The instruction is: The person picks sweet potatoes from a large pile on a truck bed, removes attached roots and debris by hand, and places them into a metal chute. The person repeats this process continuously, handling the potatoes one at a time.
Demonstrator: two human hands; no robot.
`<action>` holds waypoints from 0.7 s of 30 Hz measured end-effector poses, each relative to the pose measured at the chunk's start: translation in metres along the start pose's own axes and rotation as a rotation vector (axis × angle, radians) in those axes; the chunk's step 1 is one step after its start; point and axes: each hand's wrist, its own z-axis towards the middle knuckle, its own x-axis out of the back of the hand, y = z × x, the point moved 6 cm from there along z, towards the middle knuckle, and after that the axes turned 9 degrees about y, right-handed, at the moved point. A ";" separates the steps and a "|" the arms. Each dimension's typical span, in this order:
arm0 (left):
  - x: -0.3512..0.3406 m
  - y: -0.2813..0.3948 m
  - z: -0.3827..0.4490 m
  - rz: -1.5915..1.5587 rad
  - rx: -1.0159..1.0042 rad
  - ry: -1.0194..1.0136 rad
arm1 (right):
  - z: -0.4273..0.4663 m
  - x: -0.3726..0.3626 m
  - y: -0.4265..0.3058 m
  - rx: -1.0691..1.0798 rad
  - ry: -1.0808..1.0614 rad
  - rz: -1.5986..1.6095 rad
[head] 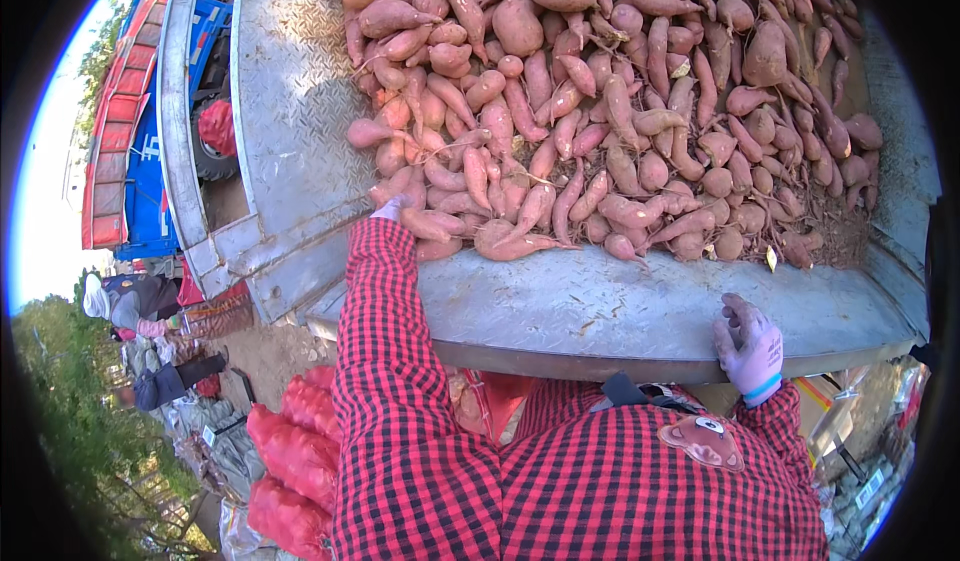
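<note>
A big heap of reddish sweet potatoes (540,126) lies on a metal tray with a diamond-plate surface (300,73). My left hand (391,207), in a pale glove, reaches to the near left edge of the heap; its fingers are mostly hidden among the sweet potatoes, so its grip cannot be made out. My right hand (748,347), in a pale purple glove with a blue cuff, is over the tray's near lip at the right. Its fingers are curled but apart, with nothing seen in them. Before me, a large rounded sweet potato (502,242) rests at the heap's near edge.
Filled red mesh sacks (292,471) stand at lower left. The tray's raised metal side frame (180,111) runs along the left. Beyond it are a blue truck (142,186) and people bending by sacks (150,306). Weighing-type frame parts and bags (870,486) show at lower right.
</note>
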 end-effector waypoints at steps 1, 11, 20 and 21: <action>-0.003 0.010 -0.003 0.050 -0.030 -0.034 | 0.000 0.000 0.000 0.009 0.003 -0.006; -0.072 0.058 -0.053 0.218 -0.166 -0.256 | -0.001 0.000 -0.003 0.071 0.039 0.023; -0.044 0.158 -0.195 -1.263 -0.163 -0.823 | 0.014 -0.002 0.006 -0.022 0.074 0.427; -0.046 0.176 -0.225 -1.339 -0.203 -0.889 | 0.021 -0.003 0.001 -0.048 0.070 0.559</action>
